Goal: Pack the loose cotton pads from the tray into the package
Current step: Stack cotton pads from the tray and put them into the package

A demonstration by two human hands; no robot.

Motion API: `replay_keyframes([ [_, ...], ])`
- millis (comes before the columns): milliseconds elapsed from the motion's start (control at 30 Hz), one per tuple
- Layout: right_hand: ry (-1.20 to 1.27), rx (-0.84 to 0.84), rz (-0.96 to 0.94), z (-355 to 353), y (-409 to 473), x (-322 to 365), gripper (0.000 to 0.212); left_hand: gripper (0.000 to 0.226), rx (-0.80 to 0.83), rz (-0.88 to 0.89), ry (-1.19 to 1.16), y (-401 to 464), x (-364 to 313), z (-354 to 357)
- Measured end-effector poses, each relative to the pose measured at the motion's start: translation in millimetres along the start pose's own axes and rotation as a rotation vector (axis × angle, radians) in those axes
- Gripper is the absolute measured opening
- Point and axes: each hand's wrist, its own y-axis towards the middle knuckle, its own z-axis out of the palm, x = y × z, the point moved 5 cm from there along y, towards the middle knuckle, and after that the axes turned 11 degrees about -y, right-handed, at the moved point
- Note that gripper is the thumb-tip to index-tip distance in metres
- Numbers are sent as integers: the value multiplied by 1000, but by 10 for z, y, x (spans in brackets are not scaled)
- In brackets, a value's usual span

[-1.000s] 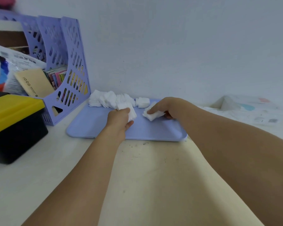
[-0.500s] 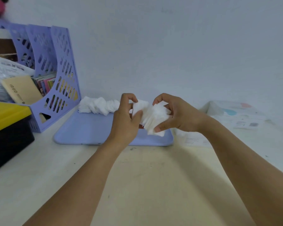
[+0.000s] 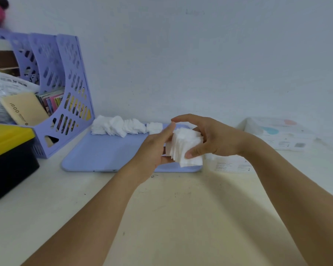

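A stack of white square cotton pads is held in the air above the right end of the lilac tray. My right hand grips the stack, thumb on its lower front and fingers arched over its top. My left hand presses the stack's left side with straight fingers. More loose cotton pads lie in a row along the tray's far edge. The clear cotton pad package with pastel print lies on the table to the right of the tray.
A lilac perforated file rack with books and papers stands at the left against the wall. A black box with a yellow lid sits at the left edge. A printed leaflet lies right of the tray.
Both hands lifted separate clumps of pads off the tray and brought them together into one stack. The left hand's fingers have straightened against the stack's side.
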Motion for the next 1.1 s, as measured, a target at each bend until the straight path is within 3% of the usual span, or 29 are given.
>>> replay_keyframes([
  [100,-64,-27,17,2,29,-19,95,26,36,94,120,-32,28,61],
  [167,-63,-96,25,3,55,-29,98,13,-38,144,92,-25,27,49],
  [233,-55,-213,6,10,85,-23,98,14,-117,130,-21,-8,47,15],
  [333,-117,-391,-104,49,94,44,78,18,-185,62,-207,2,60,-35],
  [467,-225,-419,-195,141,135,94,49,21,-212,30,-296,6,42,-102],
  [667,-209,-455,-172,84,126,58,48,21,-204,25,-368,2,25,-109],
  [833,-253,-476,-173,107,153,26,33,16,-211,3,-446,7,27,-117],
  [1100,-184,-475,-170,99,114,146,59,23,-218,20,-381,-5,8,-109],
])
